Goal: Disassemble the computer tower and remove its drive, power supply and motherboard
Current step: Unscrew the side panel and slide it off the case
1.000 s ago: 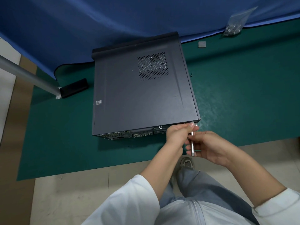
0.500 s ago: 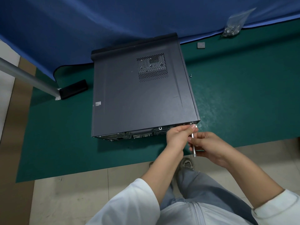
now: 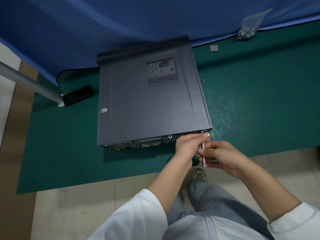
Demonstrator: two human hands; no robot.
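At the tower's rear right corner: my right hand (image 3: 219, 157) has its grip curled round a slim silver screwdriver (image 3: 203, 154), tip up at the corner.
Left hand (image 3: 187, 144): fingertips pinching the shaft near its tip.
Computer tower (image 3: 149, 99): on its side on the green mat (image 3: 259, 104), side panel on, ports facing me.
Nearby: loose screw (image 3: 203, 80) just right of the case; bag of screws (image 3: 247, 31) farther back.

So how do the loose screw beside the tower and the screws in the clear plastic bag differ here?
The small loose screw lies bare and alone on the green mat, close to the dark grey computer tower; the screws in the clear plastic bag are bunched together, enclosed, and far off by the blue cloth. Both are metal fasteners set aside on the mat, in neither hand.
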